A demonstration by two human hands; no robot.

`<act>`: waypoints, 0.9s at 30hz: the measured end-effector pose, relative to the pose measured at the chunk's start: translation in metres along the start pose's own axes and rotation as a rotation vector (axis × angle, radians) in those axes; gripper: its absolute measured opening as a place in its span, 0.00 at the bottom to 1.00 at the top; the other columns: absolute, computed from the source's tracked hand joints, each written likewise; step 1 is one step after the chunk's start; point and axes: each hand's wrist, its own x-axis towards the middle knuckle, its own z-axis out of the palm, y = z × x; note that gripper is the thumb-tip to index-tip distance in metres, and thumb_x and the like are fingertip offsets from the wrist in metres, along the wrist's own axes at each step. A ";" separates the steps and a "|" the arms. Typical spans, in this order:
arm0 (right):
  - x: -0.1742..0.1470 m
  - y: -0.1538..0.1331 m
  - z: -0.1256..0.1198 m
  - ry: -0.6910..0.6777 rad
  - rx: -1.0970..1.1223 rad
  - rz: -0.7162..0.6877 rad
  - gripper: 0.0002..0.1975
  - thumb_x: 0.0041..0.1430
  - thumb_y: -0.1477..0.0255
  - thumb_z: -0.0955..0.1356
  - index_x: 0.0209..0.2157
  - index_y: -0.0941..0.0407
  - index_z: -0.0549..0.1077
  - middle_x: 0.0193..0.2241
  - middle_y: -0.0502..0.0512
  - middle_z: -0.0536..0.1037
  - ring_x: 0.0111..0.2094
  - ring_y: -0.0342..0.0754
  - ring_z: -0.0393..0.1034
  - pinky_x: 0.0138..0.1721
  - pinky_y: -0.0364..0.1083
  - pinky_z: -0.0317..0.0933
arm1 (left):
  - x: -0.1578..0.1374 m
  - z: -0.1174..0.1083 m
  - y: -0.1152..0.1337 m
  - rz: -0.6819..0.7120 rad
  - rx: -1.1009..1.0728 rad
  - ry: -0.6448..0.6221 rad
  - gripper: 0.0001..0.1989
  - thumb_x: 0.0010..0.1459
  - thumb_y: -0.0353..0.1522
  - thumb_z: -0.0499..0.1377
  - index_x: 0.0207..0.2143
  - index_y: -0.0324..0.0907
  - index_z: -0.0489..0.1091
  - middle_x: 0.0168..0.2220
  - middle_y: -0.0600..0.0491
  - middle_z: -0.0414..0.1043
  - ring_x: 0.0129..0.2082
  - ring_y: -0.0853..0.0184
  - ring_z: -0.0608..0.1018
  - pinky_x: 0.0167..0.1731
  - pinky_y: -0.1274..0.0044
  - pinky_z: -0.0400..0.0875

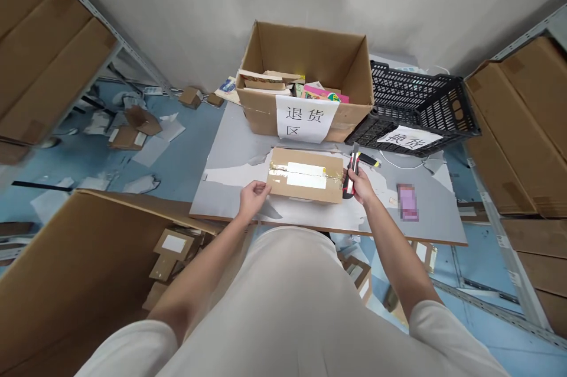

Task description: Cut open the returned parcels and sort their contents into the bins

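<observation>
Grey worktop: taped carton, seam up

Carton lies by the near edge, so its seam is reachable. Right grip closed round the cutter, blade pointing far. Left grip half-curled at carton's left end, probably steadying it; can't tell if it pinches. Far side: open box and black crate, signs facing near, presumably for easy reading.

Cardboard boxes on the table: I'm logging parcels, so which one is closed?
The small box between left hand and right hand: its top is shut and taped, while the large box behind it stands open.
</observation>
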 end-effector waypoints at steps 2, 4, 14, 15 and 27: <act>0.001 -0.003 -0.004 -0.023 -0.053 -0.008 0.20 0.47 0.62 0.72 0.38 0.53 0.63 0.34 0.49 0.76 0.30 0.42 0.73 0.33 0.45 0.71 | -0.010 -0.001 0.001 0.017 0.061 0.019 0.19 0.49 0.43 0.60 0.37 0.39 0.71 0.35 0.46 0.76 0.35 0.62 0.78 0.36 0.71 0.74; -0.006 -0.002 -0.014 -0.005 -0.147 -0.021 0.21 0.47 0.60 0.72 0.39 0.54 0.64 0.34 0.49 0.75 0.29 0.42 0.73 0.31 0.45 0.70 | -0.009 -0.002 0.009 0.147 0.194 0.048 0.23 0.50 0.40 0.59 0.47 0.38 0.68 0.44 0.43 0.73 0.45 0.58 0.77 0.43 0.67 0.73; -0.055 0.015 -0.047 -0.161 -0.369 0.053 0.42 0.53 0.60 0.68 0.66 0.48 0.47 0.35 0.51 0.73 0.20 0.39 0.67 0.21 0.44 0.66 | 0.017 0.034 0.058 0.602 0.887 -0.295 0.55 0.39 0.56 0.62 0.65 0.39 0.51 0.68 0.37 0.40 0.67 0.41 0.44 0.61 0.51 0.38; -0.057 0.017 -0.046 -0.171 -0.359 0.064 0.42 0.53 0.61 0.68 0.66 0.48 0.47 0.35 0.51 0.73 0.20 0.39 0.67 0.21 0.43 0.66 | 0.016 0.038 0.059 0.599 0.914 -0.295 0.57 0.38 0.58 0.62 0.65 0.38 0.50 0.68 0.37 0.39 0.67 0.41 0.44 0.61 0.51 0.37; -0.043 -0.005 -0.073 -0.415 -0.598 0.117 0.35 0.56 0.66 0.69 0.64 0.48 0.56 0.27 0.47 0.72 0.16 0.37 0.62 0.16 0.40 0.60 | 0.017 0.045 0.064 0.476 0.988 -0.328 0.53 0.42 0.55 0.62 0.66 0.42 0.48 0.68 0.41 0.42 0.68 0.45 0.44 0.58 0.56 0.50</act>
